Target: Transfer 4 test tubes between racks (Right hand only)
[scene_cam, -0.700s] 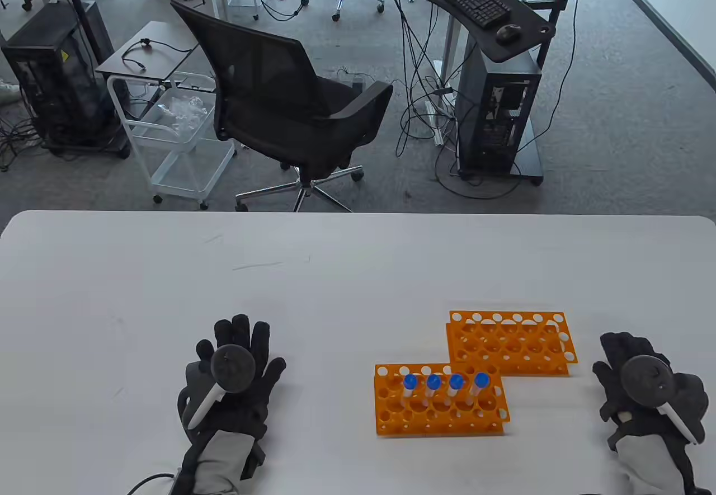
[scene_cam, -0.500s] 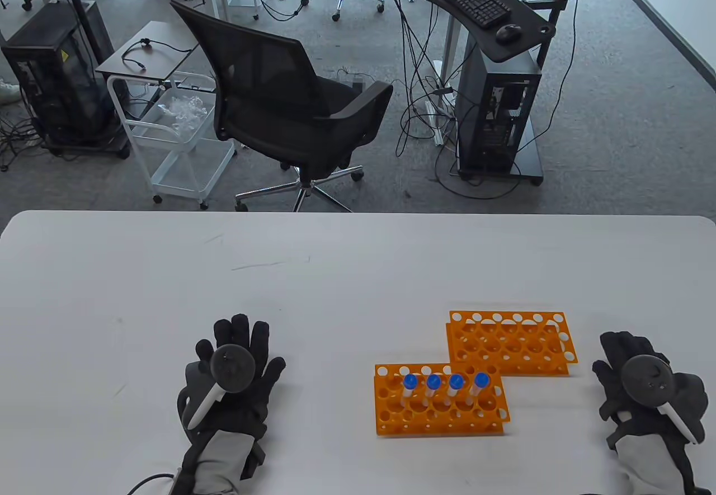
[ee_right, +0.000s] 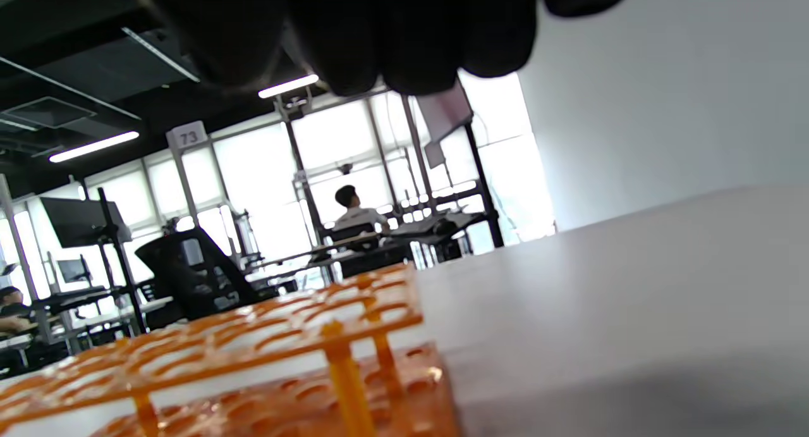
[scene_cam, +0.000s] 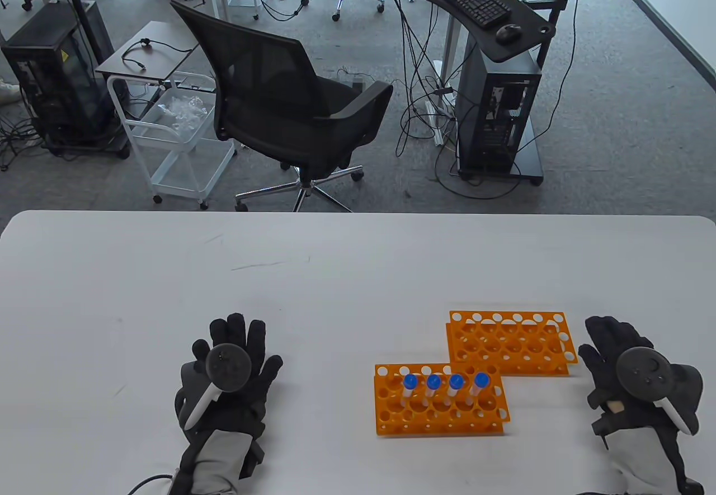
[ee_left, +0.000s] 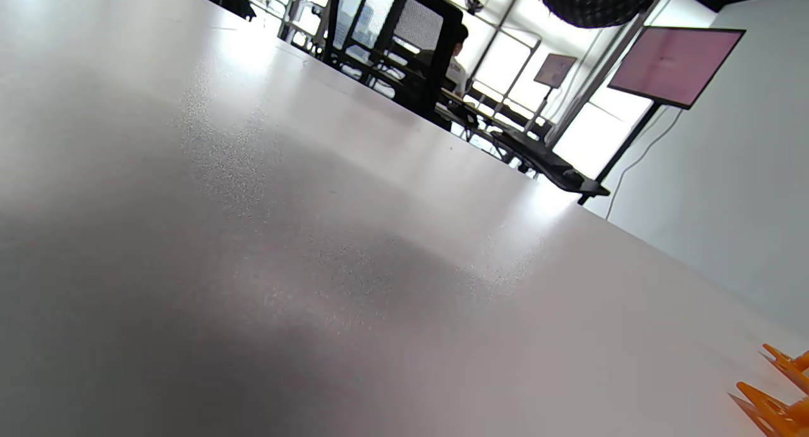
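Two orange racks stand on the white table. The near rack (scene_cam: 439, 418) holds several blue-capped test tubes (scene_cam: 445, 387) in one row. The far rack (scene_cam: 509, 344) has no tubes in it; it also shows in the right wrist view (ee_right: 265, 355). My right hand (scene_cam: 615, 358) is just right of the far rack, fingers spread, holding nothing. Its fingertips (ee_right: 404, 32) hang in at the top of the right wrist view. My left hand (scene_cam: 238, 349) lies flat on the table, fingers spread, well left of the racks, holding nothing.
A black office chair (scene_cam: 279, 103), a white cart (scene_cam: 173, 142) and a computer stand (scene_cam: 498, 109) are beyond the table's far edge. A rack corner (ee_left: 774, 399) shows at the lower right of the left wrist view.
My right hand has lifted and moved a little left and forward, closer to the far rack. My left hand has shifted slightly. The racks and tubes have not moved.
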{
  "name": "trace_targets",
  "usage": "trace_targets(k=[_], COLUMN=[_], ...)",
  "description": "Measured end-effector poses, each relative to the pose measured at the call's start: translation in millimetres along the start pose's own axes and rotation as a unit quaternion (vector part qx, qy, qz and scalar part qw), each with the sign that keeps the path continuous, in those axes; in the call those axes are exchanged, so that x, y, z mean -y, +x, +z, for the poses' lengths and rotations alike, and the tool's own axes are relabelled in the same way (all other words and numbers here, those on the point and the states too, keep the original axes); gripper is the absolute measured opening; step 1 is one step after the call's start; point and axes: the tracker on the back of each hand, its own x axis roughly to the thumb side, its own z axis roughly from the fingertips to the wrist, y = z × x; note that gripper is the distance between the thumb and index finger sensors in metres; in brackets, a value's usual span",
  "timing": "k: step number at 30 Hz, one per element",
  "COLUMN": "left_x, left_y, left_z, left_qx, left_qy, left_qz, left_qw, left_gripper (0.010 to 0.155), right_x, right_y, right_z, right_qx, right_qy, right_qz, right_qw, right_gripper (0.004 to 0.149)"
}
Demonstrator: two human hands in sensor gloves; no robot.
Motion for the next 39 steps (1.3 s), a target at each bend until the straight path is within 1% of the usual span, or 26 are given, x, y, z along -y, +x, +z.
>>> trace_targets(k=[7, 13, 20, 27, 31, 35, 39], left_x=[-0.9, -1.0, -1.5, -1.5, -1.3, -1.2, -1.2], left_y=[-2.2, -2.4, -2.6, -2.6, -2.3, -2.1, -2.0], left_z=[0.3, 0.2, 0.4, 0.4, 0.4, 0.4, 0.6], left_qx=[-0.005, -0.005, -0.005, -0.005, -0.004, -0.004, -0.004], left_qy=[-0.001, -0.001, 0.000, 0.000, -0.001, -0.002, -0.002], left_qz=[0.002, 0.003, 0.005, 0.004, 0.002, 0.002, 0.003], left_qw=[1.000, 1.000, 1.000, 1.000, 1.000, 1.000, 1.000], left_gripper=[0.069, 0.069, 0.069, 0.069, 0.069, 0.069, 0.069], right_x=[3.8, 5.3, 2.2, -9.4, -21.3, -33.0, -45.7], right_y=[43.9, 87.6, 129.3, 171.1, 193.8, 212.9, 226.2], right_z=[-11.1, -18.4, -21.0, -16.4, -13.9, -9.7, -3.7], right_qx=[0.059, 0.111, 0.159, 0.213, 0.236, 0.254, 0.271], right_qy=[0.006, 0.020, 0.039, 0.075, 0.098, 0.125, 0.151], right_qz=[-0.025, -0.040, -0.060, -0.071, -0.071, -0.074, -0.054], right_qw=[0.998, 0.993, 0.985, 0.972, 0.964, 0.956, 0.949], right_gripper=[0.053, 0.053, 0.054, 0.054, 0.054, 0.054, 0.054])
